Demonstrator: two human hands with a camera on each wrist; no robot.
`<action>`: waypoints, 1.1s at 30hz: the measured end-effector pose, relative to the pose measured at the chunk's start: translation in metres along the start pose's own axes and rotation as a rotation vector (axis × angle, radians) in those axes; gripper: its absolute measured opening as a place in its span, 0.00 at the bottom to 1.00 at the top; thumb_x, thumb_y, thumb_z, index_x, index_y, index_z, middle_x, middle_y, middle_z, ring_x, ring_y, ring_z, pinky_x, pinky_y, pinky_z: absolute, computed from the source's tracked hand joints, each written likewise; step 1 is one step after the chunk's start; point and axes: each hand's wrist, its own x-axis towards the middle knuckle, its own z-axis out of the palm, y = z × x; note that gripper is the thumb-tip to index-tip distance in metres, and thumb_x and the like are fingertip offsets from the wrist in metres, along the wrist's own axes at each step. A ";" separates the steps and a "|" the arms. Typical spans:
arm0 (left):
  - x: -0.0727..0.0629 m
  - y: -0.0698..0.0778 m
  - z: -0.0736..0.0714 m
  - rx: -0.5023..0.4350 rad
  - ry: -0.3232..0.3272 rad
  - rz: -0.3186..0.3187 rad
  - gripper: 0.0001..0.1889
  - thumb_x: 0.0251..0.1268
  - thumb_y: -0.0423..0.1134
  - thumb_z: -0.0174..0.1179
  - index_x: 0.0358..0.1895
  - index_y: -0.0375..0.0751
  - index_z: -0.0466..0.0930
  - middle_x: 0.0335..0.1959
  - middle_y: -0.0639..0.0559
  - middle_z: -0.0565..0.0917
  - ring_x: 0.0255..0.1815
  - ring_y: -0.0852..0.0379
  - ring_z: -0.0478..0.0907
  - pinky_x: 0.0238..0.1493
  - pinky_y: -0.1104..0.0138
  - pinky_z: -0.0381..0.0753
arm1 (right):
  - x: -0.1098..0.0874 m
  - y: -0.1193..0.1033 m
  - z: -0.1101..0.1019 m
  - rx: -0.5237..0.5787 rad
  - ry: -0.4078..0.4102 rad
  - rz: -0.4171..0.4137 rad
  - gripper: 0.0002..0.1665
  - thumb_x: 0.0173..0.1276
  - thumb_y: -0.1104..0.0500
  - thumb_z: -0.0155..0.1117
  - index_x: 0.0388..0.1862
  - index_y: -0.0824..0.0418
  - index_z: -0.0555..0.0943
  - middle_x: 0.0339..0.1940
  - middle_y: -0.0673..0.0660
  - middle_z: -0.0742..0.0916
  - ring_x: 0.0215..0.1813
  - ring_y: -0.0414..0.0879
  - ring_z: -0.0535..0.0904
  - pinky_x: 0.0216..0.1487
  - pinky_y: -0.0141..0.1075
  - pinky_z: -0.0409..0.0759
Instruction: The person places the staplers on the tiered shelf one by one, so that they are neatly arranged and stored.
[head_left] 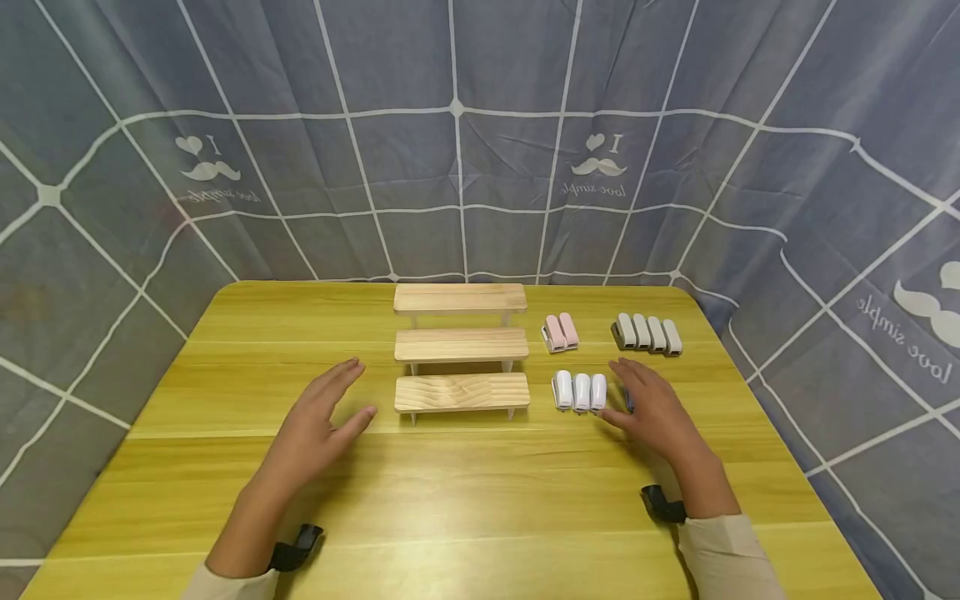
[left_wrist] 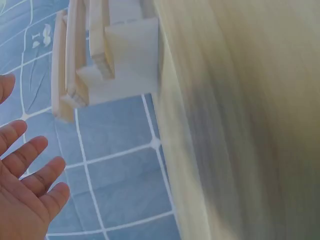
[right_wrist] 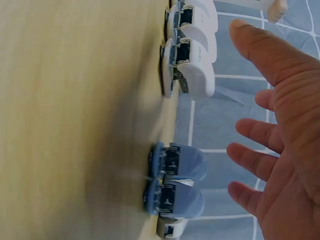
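Note:
A three-step wooden stand (head_left: 462,392) with pale legs sits mid-table. My left hand (head_left: 313,429) hovers left of it, fingers apart, holding nothing. In the left wrist view, that hand (left_wrist: 30,185) shows its spread fingers beside the stand (left_wrist: 132,62). On the other side, my right hand (head_left: 656,410) is held above the table with nothing in its grasp. Three white mini staplers (head_left: 581,392) stand just left of it. Two blue mini staplers (right_wrist: 182,182) appear in the right wrist view, near the fingers; the hand mostly covers them in the head view.
Behind the white staplers are two pink staplers (head_left: 562,332). Several grey staplers (head_left: 648,333) form a row at the back right. A grey-blue curtain (head_left: 510,158) with white lines encloses the yellow wood-grain table (head_left: 450,500) at the back and sides.

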 end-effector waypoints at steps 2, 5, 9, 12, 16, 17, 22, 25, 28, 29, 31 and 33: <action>0.002 0.001 0.003 -0.043 -0.015 -0.019 0.32 0.66 0.42 0.67 0.70 0.34 0.69 0.70 0.38 0.69 0.70 0.35 0.64 0.62 0.38 0.66 | 0.000 0.001 0.002 0.020 -0.020 0.016 0.47 0.56 0.53 0.80 0.69 0.71 0.70 0.65 0.72 0.75 0.65 0.69 0.69 0.63 0.63 0.65; 0.004 0.003 0.008 -0.097 -0.035 -0.038 0.32 0.67 0.42 0.67 0.70 0.35 0.69 0.70 0.40 0.70 0.70 0.37 0.65 0.63 0.40 0.67 | 0.001 0.002 0.005 0.043 -0.051 0.038 0.47 0.57 0.53 0.79 0.70 0.70 0.69 0.65 0.71 0.75 0.65 0.69 0.70 0.62 0.63 0.66; 0.005 0.004 0.016 -0.180 -0.055 -0.057 0.30 0.67 0.42 0.67 0.70 0.36 0.70 0.70 0.41 0.70 0.70 0.39 0.66 0.63 0.42 0.68 | 0.002 0.003 0.006 0.062 -0.097 0.077 0.47 0.58 0.53 0.78 0.71 0.70 0.68 0.66 0.70 0.75 0.65 0.68 0.70 0.63 0.63 0.67; 0.007 0.005 0.021 -0.242 -0.065 -0.086 0.29 0.67 0.43 0.66 0.69 0.38 0.72 0.70 0.43 0.70 0.71 0.40 0.65 0.64 0.43 0.68 | 0.004 0.003 0.005 0.070 -0.122 0.101 0.47 0.59 0.52 0.78 0.71 0.69 0.68 0.66 0.70 0.75 0.66 0.68 0.70 0.63 0.62 0.66; 0.010 0.006 0.029 -0.287 -0.071 -0.122 0.28 0.68 0.45 0.66 0.68 0.40 0.73 0.69 0.44 0.72 0.71 0.41 0.65 0.65 0.43 0.67 | 0.006 0.003 0.006 0.090 -0.136 0.108 0.45 0.60 0.53 0.77 0.70 0.70 0.69 0.66 0.70 0.75 0.65 0.69 0.70 0.63 0.62 0.68; 0.010 0.007 0.030 -0.294 -0.072 -0.129 0.28 0.68 0.45 0.66 0.68 0.40 0.73 0.69 0.44 0.72 0.71 0.41 0.66 0.65 0.44 0.67 | 0.006 0.003 0.006 0.094 -0.138 0.109 0.44 0.60 0.54 0.77 0.70 0.70 0.69 0.66 0.71 0.75 0.65 0.69 0.70 0.62 0.62 0.68; 0.011 0.009 0.038 -0.322 -0.065 -0.142 0.27 0.67 0.43 0.67 0.66 0.37 0.75 0.68 0.43 0.73 0.70 0.42 0.66 0.65 0.44 0.68 | 0.008 0.003 0.006 0.118 -0.162 0.128 0.42 0.61 0.54 0.76 0.70 0.69 0.70 0.66 0.70 0.75 0.66 0.69 0.70 0.62 0.61 0.69; 0.012 0.010 0.042 -0.336 -0.055 -0.150 0.25 0.67 0.41 0.66 0.65 0.37 0.76 0.67 0.45 0.74 0.69 0.42 0.67 0.64 0.44 0.69 | 0.009 0.003 0.007 0.130 -0.166 0.131 0.42 0.61 0.54 0.76 0.69 0.69 0.70 0.66 0.70 0.76 0.66 0.69 0.70 0.63 0.61 0.69; 0.012 0.010 0.045 -0.365 -0.050 -0.164 0.23 0.68 0.40 0.66 0.64 0.37 0.77 0.66 0.46 0.74 0.68 0.43 0.69 0.63 0.44 0.71 | 0.009 0.004 0.009 0.132 -0.159 0.128 0.42 0.60 0.55 0.77 0.69 0.69 0.71 0.65 0.70 0.76 0.65 0.68 0.70 0.63 0.60 0.69; 0.012 0.010 0.046 -0.375 -0.048 -0.170 0.23 0.68 0.40 0.66 0.64 0.37 0.77 0.66 0.46 0.74 0.68 0.43 0.69 0.62 0.44 0.71 | 0.009 0.004 0.009 0.131 -0.156 0.123 0.42 0.60 0.55 0.77 0.69 0.69 0.71 0.65 0.70 0.77 0.65 0.68 0.71 0.63 0.60 0.69; 0.011 0.007 0.049 -0.397 -0.046 -0.177 0.22 0.68 0.40 0.65 0.63 0.37 0.78 0.65 0.46 0.75 0.67 0.44 0.70 0.61 0.44 0.72 | 0.010 0.004 0.010 0.128 -0.152 0.113 0.42 0.59 0.55 0.77 0.68 0.69 0.71 0.64 0.69 0.77 0.64 0.68 0.72 0.63 0.60 0.69; 0.011 0.005 0.051 -0.413 -0.045 -0.181 0.22 0.68 0.40 0.66 0.62 0.37 0.78 0.65 0.46 0.76 0.66 0.45 0.71 0.61 0.45 0.72 | 0.010 0.004 0.010 0.125 -0.148 0.101 0.42 0.59 0.56 0.78 0.68 0.70 0.72 0.64 0.69 0.78 0.64 0.68 0.72 0.63 0.60 0.69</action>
